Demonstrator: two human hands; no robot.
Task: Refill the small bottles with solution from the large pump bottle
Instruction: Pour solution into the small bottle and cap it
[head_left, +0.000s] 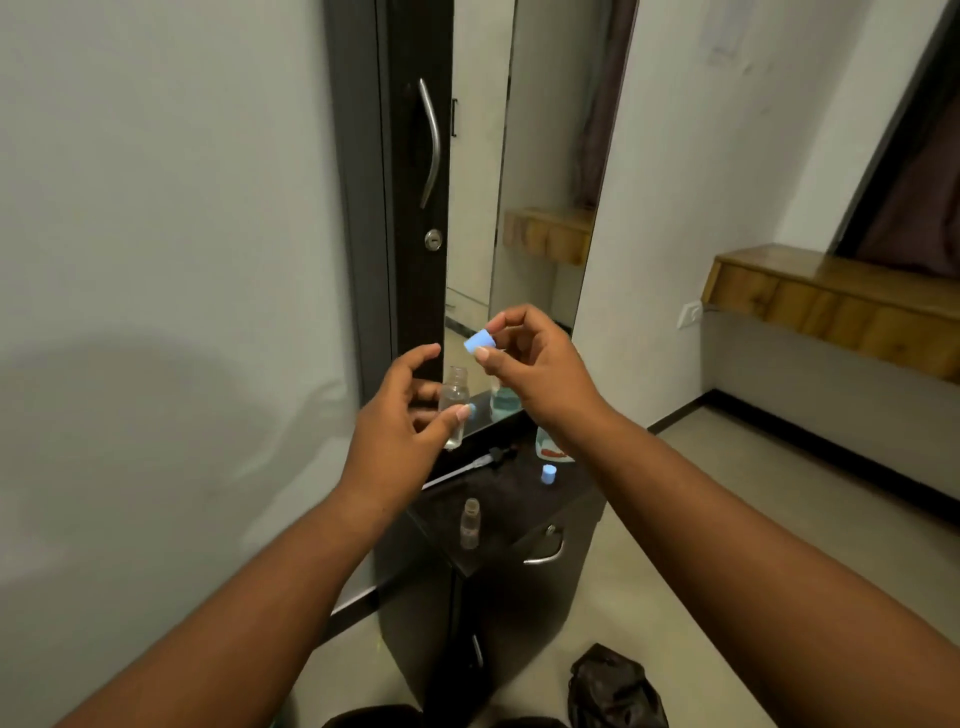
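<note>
I see a dark bench (519, 499) standing against a mirror (519, 182), with a black bag (613, 691) on the floor beside it. My left hand (400, 431) grips an uncapped clear small bottle (455, 402) upright, above the bench's back edge. My right hand (535, 364) pinches a blue cap (479, 343) in its fingers, just above that bottle's mouth. The pump bottle (550, 447) stands at the back right corner, mostly hidden by my wrist. Another open bottle (470, 522) stands near the front edge, a second blue cap (548, 474) toward the right edge.
</note>
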